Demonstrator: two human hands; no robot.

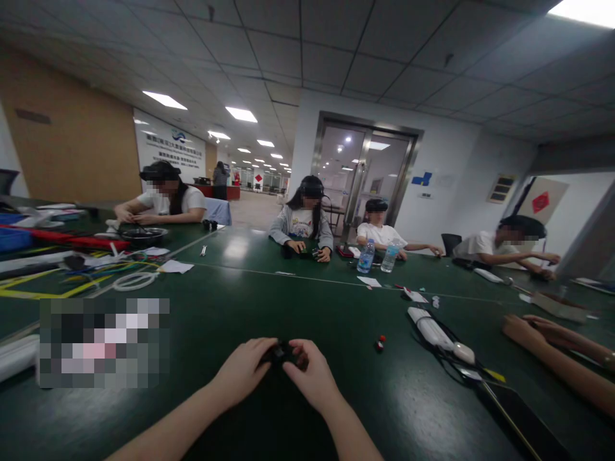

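Observation:
Both of my hands meet low in the middle of the head view, around a small black object whose kind I cannot make out. My left hand grips its left side, fingers bent over the top. From the right, my right hand pinches it between thumb and curled fingers. Much of the object is hidden by the fingers. To the right of my hands, a small red and dark piece lies on the green table.
A white power strip with black cables lies to the right, beside another person's hands. Two water bottles stand farther back. Coiled white tubing and wires lie at left. Several people sit around the table.

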